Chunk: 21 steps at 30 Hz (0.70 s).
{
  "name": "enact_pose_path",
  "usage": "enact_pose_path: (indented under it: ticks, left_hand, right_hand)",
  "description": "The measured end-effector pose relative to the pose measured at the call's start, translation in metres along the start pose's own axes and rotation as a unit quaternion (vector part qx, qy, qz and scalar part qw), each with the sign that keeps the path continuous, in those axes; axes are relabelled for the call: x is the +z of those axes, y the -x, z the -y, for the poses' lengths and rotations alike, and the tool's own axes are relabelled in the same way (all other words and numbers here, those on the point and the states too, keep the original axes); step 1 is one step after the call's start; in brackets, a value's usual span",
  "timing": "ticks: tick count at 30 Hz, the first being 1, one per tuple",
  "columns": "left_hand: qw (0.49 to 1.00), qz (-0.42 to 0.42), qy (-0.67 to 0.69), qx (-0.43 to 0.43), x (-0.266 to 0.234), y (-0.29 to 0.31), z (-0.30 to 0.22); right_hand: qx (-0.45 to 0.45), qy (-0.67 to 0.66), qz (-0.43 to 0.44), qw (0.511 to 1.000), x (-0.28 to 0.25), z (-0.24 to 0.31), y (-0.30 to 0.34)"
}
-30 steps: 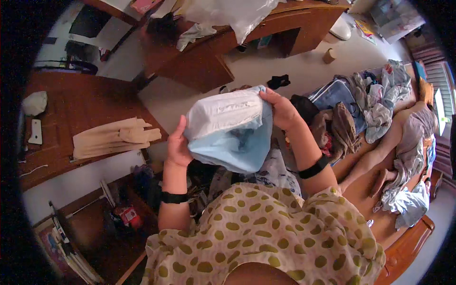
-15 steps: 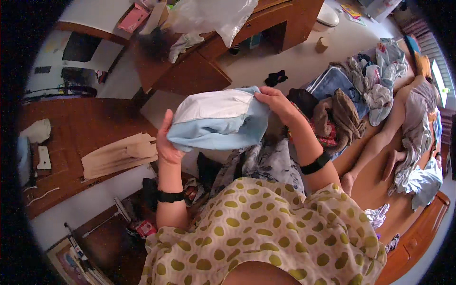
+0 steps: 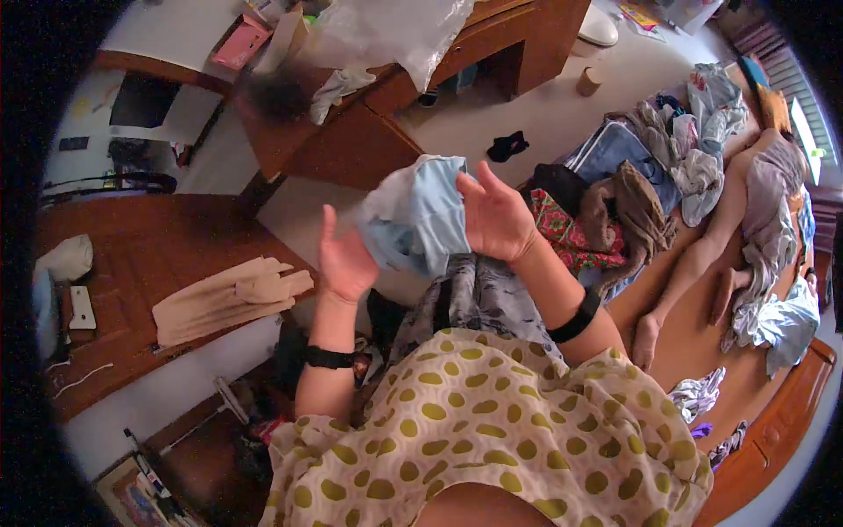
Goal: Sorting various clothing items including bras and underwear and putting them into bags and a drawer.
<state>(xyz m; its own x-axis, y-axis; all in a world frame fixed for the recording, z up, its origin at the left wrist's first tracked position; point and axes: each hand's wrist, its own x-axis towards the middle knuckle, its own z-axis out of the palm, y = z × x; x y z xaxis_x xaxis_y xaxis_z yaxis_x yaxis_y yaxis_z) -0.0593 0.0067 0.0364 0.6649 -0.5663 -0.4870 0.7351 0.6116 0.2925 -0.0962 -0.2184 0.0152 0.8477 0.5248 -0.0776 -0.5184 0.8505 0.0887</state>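
A light-blue and white cloth garment (image 3: 420, 215), bunched up, is held in the air in front of my body; its exact kind does not show. My left hand (image 3: 348, 263) is at its left edge, thumb up, with the fingers hidden behind the blurred cloth. At the right edge is my right hand (image 3: 496, 215), palm facing inward and thumb raised, its fingertips behind the fabric. The garment is supported between the two hands. Nearest to my left hand on the wooden surface lies a flat folded tan garment (image 3: 224, 300).
A brown wooden tabletop (image 3: 114, 255) spans the left. Clothes (image 3: 619, 158) are heaped on the right along a bed (image 3: 615, 321), where another person's legs (image 3: 698, 250) stretch out. A desk (image 3: 351, 149) with a plastic bag (image 3: 395, 35) stands ahead; a black cloth (image 3: 508, 146) lies on the floor.
The garment has gone from spread wide to bunched and narrower, its white panel partly turned away. My hands have come closer together, and my right thumb has lifted off the cloth.
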Motion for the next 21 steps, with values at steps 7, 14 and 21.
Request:
enact_pose_path:
  ticks: [7,14,21]
  left_hand:
    - [0.974,-0.048,-0.219,-0.02,0.009,-0.001,0.025]
    - [0.906,-0.167,-0.387,0.033,0.021,-0.009,0.031]
    - [0.981,-0.12,-0.145,-0.047,0.035,-0.006,0.019]
  right_hand:
    - [0.075,0.002,0.05,0.996,-0.005,-0.009,-0.007]
    - [0.037,0.202,-0.025,0.978,-0.04,0.005,-0.015]
    - [0.002,0.608,0.047,0.793,-0.053,0.008,0.001]
